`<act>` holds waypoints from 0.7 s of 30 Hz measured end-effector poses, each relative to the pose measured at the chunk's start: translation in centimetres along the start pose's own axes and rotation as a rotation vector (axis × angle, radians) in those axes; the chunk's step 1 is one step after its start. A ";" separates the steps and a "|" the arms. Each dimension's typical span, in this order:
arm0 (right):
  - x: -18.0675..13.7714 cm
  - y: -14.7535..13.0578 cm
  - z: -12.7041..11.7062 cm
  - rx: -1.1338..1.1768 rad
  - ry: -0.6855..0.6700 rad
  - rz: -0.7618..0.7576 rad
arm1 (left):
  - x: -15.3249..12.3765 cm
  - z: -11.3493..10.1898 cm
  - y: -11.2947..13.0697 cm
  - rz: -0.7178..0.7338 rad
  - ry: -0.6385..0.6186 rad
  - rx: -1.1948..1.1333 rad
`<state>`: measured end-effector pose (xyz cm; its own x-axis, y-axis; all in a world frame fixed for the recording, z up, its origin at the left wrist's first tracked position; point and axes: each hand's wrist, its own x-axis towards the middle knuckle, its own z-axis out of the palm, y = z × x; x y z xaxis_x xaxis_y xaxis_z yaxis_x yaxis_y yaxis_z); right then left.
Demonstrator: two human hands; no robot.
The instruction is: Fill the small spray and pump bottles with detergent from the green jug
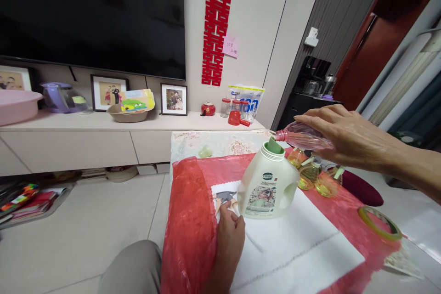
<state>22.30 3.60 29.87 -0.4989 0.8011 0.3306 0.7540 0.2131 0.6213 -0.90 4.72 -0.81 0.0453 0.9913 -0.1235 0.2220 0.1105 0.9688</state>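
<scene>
A cream laundry detergent bottle (264, 188) stands upright and uncapped, with a green spout (274, 145) in its neck. My right hand (344, 133) is closed around a clear plastic bottle (306, 137), tilted almost flat. Its pinkish neck points left, with the mouth right at the green spout; whether liquid is flowing is too small to tell. My left hand (231, 234) rests by the detergent bottle's lower left edge, fingers loosely bent and apart, nothing visible in them. Beneath lies a white sheet (296, 248) with a printed picture, partly covered by the hand and bottle.
Red plastic film (189, 211) covers the table. Behind the bottle, to the right, are several glass flasks of yellow liquid (325, 186). A tape roll (380, 223) lies near the right edge. A light green cap (206, 151) sits at the back on the flowered cloth (237, 146).
</scene>
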 end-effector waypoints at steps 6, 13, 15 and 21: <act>-0.1 0.1 0.0 0.007 -0.001 -0.001 | 0.1 0.1 -0.1 0.011 0.016 0.008; 0.0 0.3 -0.1 -0.017 -0.002 0.009 | 0.0 0.0 0.0 0.011 0.014 -0.007; 0.0 0.3 -0.1 -0.023 -0.002 0.009 | 0.0 0.1 -0.1 0.015 0.014 -0.013; 0.0 0.2 -0.1 -0.030 0.007 0.005 | 0.1 0.1 -0.3 0.010 0.013 -0.023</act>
<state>22.43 3.59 30.11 -0.4980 0.7983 0.3388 0.7436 0.1921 0.6404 -0.83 4.75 -1.09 0.0342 0.9932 -0.1114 0.1996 0.1025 0.9745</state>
